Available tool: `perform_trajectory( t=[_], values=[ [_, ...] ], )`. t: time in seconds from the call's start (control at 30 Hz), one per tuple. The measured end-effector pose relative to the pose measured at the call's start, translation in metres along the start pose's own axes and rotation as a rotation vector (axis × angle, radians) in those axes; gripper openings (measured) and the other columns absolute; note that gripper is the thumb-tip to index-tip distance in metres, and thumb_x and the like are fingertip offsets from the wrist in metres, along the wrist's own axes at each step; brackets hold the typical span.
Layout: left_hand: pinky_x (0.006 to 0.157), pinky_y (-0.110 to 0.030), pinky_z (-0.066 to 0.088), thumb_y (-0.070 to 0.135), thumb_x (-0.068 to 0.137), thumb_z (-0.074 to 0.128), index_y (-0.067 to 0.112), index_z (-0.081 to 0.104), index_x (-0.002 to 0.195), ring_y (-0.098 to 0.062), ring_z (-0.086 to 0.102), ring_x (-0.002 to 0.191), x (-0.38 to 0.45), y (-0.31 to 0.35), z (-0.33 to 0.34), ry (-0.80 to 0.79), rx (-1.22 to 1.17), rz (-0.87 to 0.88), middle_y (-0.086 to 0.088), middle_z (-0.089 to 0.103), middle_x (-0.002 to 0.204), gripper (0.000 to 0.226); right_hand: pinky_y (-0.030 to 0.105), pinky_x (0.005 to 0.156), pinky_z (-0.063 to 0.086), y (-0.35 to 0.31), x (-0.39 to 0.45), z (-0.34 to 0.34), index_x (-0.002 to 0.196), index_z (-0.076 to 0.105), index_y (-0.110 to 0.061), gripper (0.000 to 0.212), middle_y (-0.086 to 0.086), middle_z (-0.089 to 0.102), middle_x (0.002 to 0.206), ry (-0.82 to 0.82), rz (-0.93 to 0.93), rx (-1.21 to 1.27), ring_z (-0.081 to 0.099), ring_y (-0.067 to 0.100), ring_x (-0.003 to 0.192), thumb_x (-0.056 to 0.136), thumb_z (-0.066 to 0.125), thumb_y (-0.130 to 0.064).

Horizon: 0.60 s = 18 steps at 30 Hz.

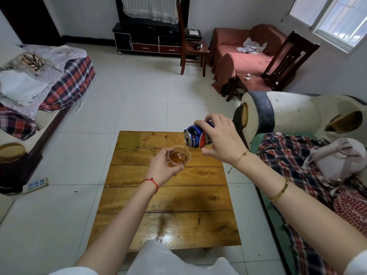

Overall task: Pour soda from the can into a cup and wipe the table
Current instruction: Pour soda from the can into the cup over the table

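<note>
Soda streams in a thin line from the blue can (195, 138), tipped nearly on its side above the wooden bench (168, 195). The right hand (220, 139) grips the can from above, fingers curled round its body. The left hand (164, 167) holds a clear plastic cup (179, 156), partly full of amber liquid, just under the can's mouth over the bench's far half.

Right hand (220, 139) grips blue can (195, 138), tipped on its side, mouth down-left above the cup's far rim. Thin stream falls into clear cup (179, 156), part-filled with amber soda. Left hand (163, 168) holds cup over wooden table (168, 197), toward far edge.
</note>
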<state>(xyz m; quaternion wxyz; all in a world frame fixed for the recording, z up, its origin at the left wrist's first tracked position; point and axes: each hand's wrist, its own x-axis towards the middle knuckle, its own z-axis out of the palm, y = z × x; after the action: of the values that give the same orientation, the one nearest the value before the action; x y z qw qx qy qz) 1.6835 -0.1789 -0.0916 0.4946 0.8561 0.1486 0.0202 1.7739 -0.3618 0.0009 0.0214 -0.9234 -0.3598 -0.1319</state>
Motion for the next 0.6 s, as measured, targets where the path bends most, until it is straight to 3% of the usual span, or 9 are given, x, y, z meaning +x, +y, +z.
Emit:
perform_trajectory(
  t=[0.13, 0.2, 0.33, 0.6],
  values=[
    [0.084, -0.012, 0.043, 0.022, 0.073, 0.085, 0.013, 0.053, 0.129, -0.009, 0.052, 0.109, 0.002, -0.003, 0.002, 0.019, -0.019, 0.009, -0.004, 0.060, 0.130, 0.065, 0.034, 0.092, 0.037, 0.000, 0.000, 0.011, 0.133, 0.046, -0.025, 0.068, 0.006, 0.047, 0.119, -0.023, 0.041, 0.096, 0.045, 0.023, 0.108, 0.071, 0.068, -0.041],
    [0.081, -0.010, 0.042, 0.021, 0.073, 0.085, 0.013, 0.053, 0.128, -0.010, 0.053, 0.109, 0.004, -0.004, 0.002, 0.037, -0.027, 0.016, -0.004, 0.060, 0.128, 0.064, 0.034, 0.093, 0.038, 0.000, 0.001, 0.018, 0.134, 0.044, -0.027, 0.069, 0.005, 0.047, 0.120, -0.043, 0.079, 0.152, 0.045, 0.022, 0.109, 0.072, 0.069, -0.042],
    [0.089, -0.017, 0.045, 0.019, 0.073, 0.085, 0.010, 0.052, 0.130, -0.014, 0.055, 0.114, 0.009, -0.008, 0.002, 0.051, -0.060, 0.016, -0.006, 0.059, 0.130, 0.066, 0.042, 0.094, 0.047, 0.001, 0.003, 0.035, 0.130, 0.044, -0.031, 0.068, 0.002, 0.047, 0.116, -0.052, 0.183, 0.386, 0.045, 0.019, 0.109, 0.069, 0.068, -0.046],
    [0.079, -0.001, 0.044, 0.015, 0.070, 0.087, 0.010, 0.053, 0.130, -0.008, 0.055, 0.109, 0.021, -0.025, 0.001, 0.074, -0.139, -0.023, 0.000, 0.060, 0.125, 0.069, 0.035, 0.098, 0.050, 0.002, 0.007, 0.075, 0.128, 0.045, -0.028, 0.070, 0.001, 0.048, 0.121, -0.072, 0.357, 0.817, 0.049, 0.015, 0.113, 0.068, 0.078, -0.043]
  ],
)
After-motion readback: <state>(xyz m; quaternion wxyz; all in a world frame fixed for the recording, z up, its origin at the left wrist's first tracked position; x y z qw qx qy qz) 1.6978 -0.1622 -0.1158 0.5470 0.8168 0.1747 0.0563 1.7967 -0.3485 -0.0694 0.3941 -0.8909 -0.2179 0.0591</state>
